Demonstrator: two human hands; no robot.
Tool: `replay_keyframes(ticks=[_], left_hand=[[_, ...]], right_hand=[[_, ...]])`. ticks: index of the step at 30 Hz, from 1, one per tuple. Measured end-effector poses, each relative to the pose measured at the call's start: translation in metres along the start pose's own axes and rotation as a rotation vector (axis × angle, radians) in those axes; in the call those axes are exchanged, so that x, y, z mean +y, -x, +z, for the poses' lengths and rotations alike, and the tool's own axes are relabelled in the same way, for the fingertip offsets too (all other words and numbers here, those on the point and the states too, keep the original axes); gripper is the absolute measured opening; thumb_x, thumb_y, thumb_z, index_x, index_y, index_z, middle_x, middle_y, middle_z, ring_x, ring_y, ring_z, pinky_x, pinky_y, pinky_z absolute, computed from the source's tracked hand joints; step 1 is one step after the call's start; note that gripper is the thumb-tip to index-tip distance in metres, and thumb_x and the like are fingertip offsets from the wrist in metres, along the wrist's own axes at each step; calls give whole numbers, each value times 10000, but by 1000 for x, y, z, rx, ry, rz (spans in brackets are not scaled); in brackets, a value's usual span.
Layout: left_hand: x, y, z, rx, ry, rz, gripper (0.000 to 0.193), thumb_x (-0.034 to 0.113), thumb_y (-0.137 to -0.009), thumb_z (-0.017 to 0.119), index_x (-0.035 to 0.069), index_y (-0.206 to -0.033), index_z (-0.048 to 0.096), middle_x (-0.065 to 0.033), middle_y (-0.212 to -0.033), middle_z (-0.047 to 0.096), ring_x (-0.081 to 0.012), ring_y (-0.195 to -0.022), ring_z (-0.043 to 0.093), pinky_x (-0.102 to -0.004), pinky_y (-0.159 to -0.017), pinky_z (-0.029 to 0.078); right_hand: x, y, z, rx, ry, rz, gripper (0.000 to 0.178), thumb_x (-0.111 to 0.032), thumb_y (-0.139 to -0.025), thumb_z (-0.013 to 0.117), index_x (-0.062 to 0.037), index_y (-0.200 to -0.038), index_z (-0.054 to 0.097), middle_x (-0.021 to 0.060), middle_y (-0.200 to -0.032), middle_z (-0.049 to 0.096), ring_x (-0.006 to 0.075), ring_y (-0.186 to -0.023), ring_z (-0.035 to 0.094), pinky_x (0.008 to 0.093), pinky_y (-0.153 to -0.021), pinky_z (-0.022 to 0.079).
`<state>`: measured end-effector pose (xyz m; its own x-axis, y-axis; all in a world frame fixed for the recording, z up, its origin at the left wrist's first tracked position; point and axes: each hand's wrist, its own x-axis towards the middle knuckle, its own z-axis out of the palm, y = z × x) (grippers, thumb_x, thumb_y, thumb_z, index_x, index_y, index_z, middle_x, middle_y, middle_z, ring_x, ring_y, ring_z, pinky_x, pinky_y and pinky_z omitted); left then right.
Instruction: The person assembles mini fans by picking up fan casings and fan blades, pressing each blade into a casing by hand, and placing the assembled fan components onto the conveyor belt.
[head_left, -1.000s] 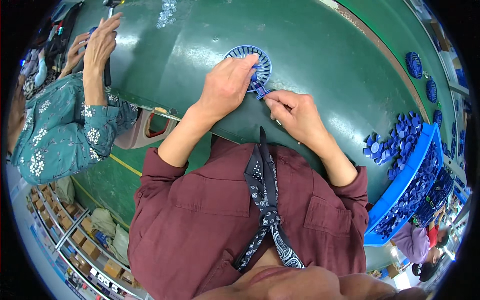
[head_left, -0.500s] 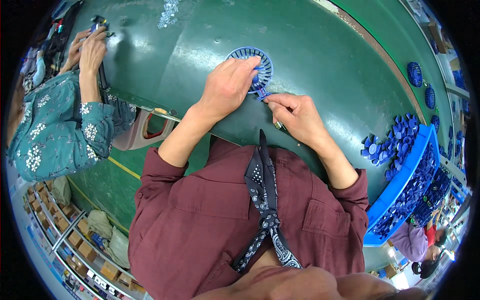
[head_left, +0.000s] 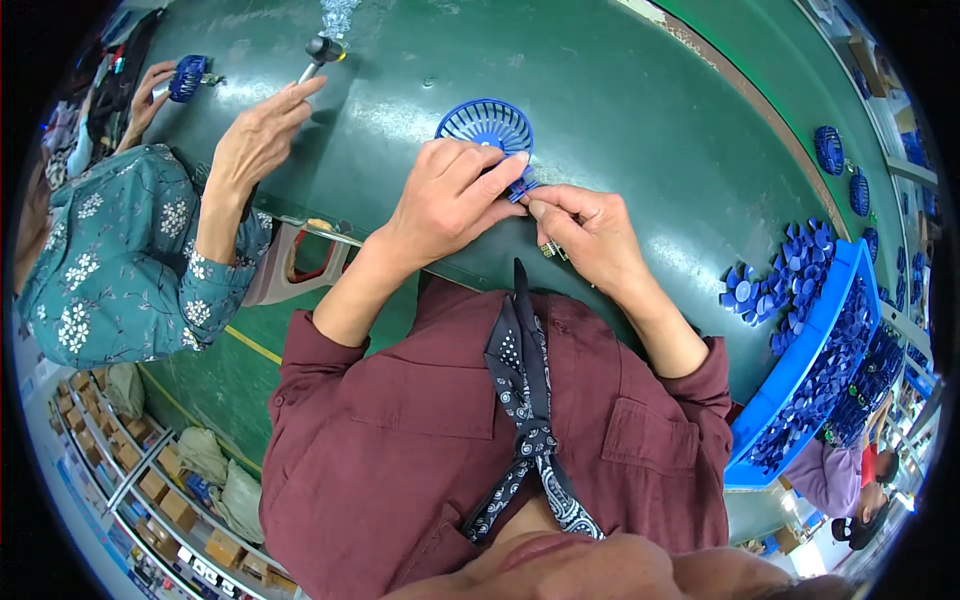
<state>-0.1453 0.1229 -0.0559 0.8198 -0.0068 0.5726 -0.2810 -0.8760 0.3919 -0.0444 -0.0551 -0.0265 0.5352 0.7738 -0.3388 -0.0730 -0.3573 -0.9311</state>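
Observation:
A round blue fan housing [head_left: 487, 118] with a slotted rim lies open side up on the green table in front of me. My left hand [head_left: 445, 200] is closed on its near side, thumb and fingers at the short neck [head_left: 522, 186]. Beside that neck, my right hand [head_left: 592, 232] is closed in a pinch, the fingertips touching or almost touching the neck's end. A small circuit board [head_left: 551, 249] pokes out under the right fingers. What lies between the right fingertips is too small to make out.
To the right, a blue bin [head_left: 853, 290] holds many small blue parts, with a loose pile [head_left: 790, 275] beside it. At left, a co-worker's hand [head_left: 255, 140] grips a hammer [head_left: 323, 52]; the other holds a blue fan part [head_left: 187, 78]. Small clear pieces [head_left: 338, 18] lie at the far edge.
My left hand has drawn back from inside the housing to its neck, and the housing has shifted slightly left. The co-worker's hammer hand has swung to the right, away from the fan part.

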Motion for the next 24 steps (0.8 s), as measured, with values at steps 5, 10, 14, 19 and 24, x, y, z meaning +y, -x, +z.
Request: replay_keyframes(ticks=[5,10,14,19,24], left_hand=[[-4,2,3,-16,51,43,514,170,-671,768,78,-1158,633,-41,-921,608,-207,-807,569,-332,-702,413],[9,-4,-12,2,76,34,436,117,-668,758,67,-1092,665,-45,-865,602,-216,-717,541,-336,-636,405],[25,-13,-23,64,125,-14,291,69,-699,737,32,-982,679,-61,-765,582,-226,-643,523,-332,-568,389],[47,-17,-32,64,304,-151,206,66,-734,720,33,-932,674,-66,-725,555,-234,-635,519,-340,-567,408],[62,-25,-40,65,454,-205,179,67,-785,696,5,-951,675,-81,-714,564,-225,-636,518,-333,-583,406]], right_hand=[[-5,2,5,20,61,-33,171,-110,-902,576,-2,-975,687,28,-653,622,54,-596,531,242,-550,430],[-23,12,8,169,394,-396,87,-83,-826,647,-10,-873,649,99,-683,622,244,-628,614,348,-590,483],[-39,26,10,198,532,-579,160,-50,-778,662,-23,-928,615,118,-779,603,307,-728,598,392,-627,488],[-54,42,-4,241,806,-709,236,-17,-701,661,-29,-931,607,80,-822,561,261,-741,551,366,-621,471],[-64,50,-17,213,879,-821,256,-16,-681,634,-40,-936,622,55,-864,560,229,-786,537,338,-642,456]])
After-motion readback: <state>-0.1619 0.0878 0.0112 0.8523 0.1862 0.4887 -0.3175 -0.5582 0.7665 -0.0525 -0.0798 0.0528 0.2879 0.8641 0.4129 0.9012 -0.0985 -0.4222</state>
